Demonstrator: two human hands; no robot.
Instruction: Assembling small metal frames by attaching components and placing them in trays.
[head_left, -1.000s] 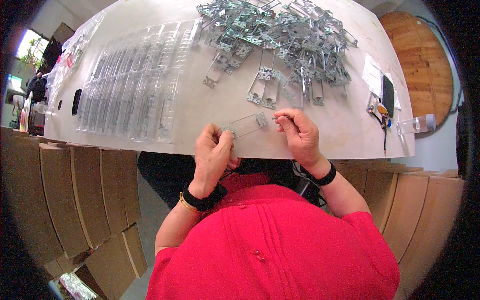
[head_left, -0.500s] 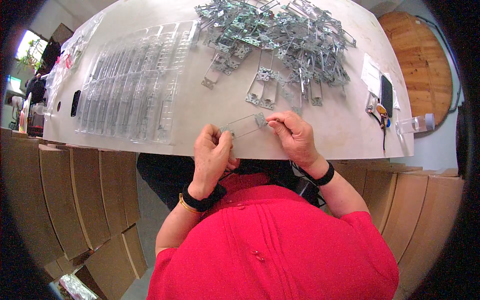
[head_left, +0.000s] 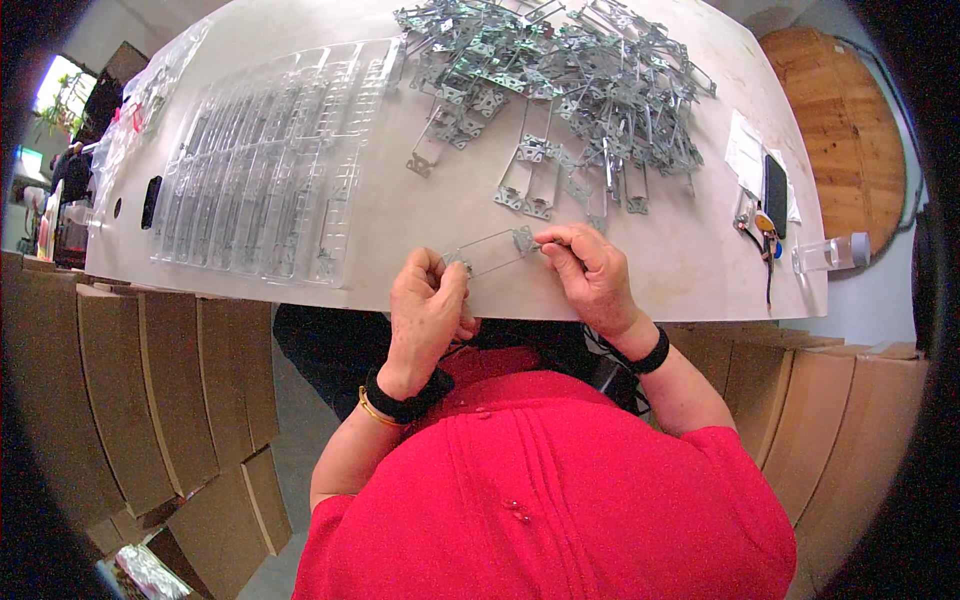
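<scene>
Between my hands, just above the near edge of the table, is a thin metal wire bracket (head_left: pixel 523 240), two slim rods joining small perforated end plates. My left hand (head_left: pixel 425 310) pinches its left end between thumb and fingers, which partly cover that plate. At the other end, the thumb and forefinger of my right hand (head_left: pixel 592 277) are pressed together against the plate's outer edge; whether they also hold a small part is too fine to see. Beyond them lies a large tangled pile of similar metal brackets (head_left: pixel 560 70), a few lying loose along its near side.
Clear plastic trays (head_left: pixel 270 170) with metal pieces in their slots cover the left of the white table (head_left: pixel 400 215). At right are a phone (head_left: pixel 774 185), a small cutter-like tool (head_left: pixel 766 222) and a clear bottle (head_left: pixel 830 253). Cardboard boxes (head_left: pixel 175 390) stand on both sides of me.
The bracket has shifted very slightly with my hands, and the whole view has moved a little. Both hands keep the same grip.
</scene>
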